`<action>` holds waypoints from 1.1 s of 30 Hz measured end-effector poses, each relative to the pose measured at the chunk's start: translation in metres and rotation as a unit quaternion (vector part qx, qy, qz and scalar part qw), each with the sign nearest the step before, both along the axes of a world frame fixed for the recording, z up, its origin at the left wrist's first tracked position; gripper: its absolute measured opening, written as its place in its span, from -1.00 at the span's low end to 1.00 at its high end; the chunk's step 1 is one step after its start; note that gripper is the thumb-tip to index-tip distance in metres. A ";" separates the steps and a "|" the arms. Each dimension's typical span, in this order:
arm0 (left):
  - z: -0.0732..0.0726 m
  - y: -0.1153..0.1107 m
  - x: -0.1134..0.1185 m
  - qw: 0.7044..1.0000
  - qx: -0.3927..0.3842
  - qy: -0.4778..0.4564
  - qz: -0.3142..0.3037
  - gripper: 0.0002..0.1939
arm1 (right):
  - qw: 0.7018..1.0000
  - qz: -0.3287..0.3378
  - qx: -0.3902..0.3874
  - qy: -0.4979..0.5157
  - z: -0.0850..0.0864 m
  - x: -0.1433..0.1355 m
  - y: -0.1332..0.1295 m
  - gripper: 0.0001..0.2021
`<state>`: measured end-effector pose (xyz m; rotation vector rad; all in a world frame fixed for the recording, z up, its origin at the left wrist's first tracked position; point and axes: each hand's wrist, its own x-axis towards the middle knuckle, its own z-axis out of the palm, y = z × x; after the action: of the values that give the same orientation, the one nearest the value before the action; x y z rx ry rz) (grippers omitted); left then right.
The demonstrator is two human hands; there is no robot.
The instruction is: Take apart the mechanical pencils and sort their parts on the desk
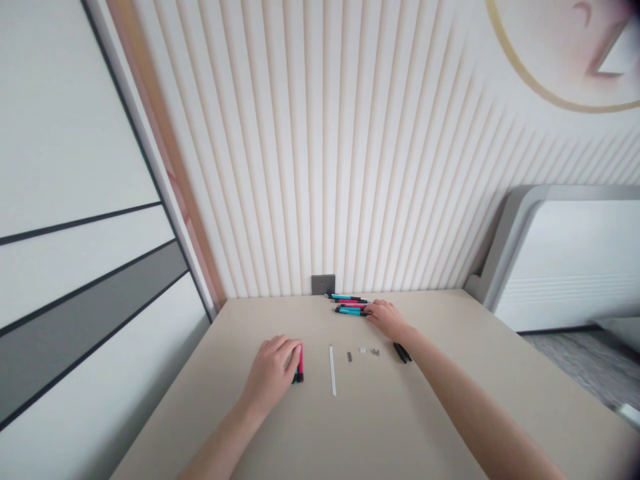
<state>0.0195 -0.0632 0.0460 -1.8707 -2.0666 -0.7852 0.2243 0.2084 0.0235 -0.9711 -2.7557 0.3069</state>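
Note:
My left hand (274,367) rests on the table with its fingers curled over a small group of pen barrels. A red barrel (301,363) with a black end shows beside the fingertips, and a bit of blue is partly hidden under the hand. At the back, my right hand (386,319) pinches the right end of a blue pen (350,311) in a small pile. Blue and red pens with black parts, such as the red pen (349,301), lie side by side there. Thin white refills (333,370) lie between my hands.
On the table (370,427), small metal springs (349,357), tiny clear pieces (363,350) and small grey tips (375,352) form a row. Black pen parts (402,353) lie by my right forearm. A dark wall socket (323,285) sits behind the pens on the ribbed wall.

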 end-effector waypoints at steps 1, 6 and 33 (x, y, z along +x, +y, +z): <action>-0.002 0.000 -0.001 1.000 0.007 -0.007 -0.004 -0.74 | 1.000 -0.003 -0.001 0.000 0.001 0.000 0.000 -0.80; -0.011 -0.001 -0.007 0.999 0.031 -0.015 -0.016 -0.72 | 0.999 -0.009 0.002 0.036 0.015 0.003 -0.018 -0.77; -0.011 -0.007 0.016 0.988 0.069 -0.035 -0.136 -0.85 | 0.952 0.024 -0.189 0.239 -0.004 0.030 -0.135 -0.51</action>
<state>0.0353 -0.0702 0.0346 -2.0988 -1.7628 -1.0432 0.2547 0.0729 0.0197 -0.7730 -2.3145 0.9677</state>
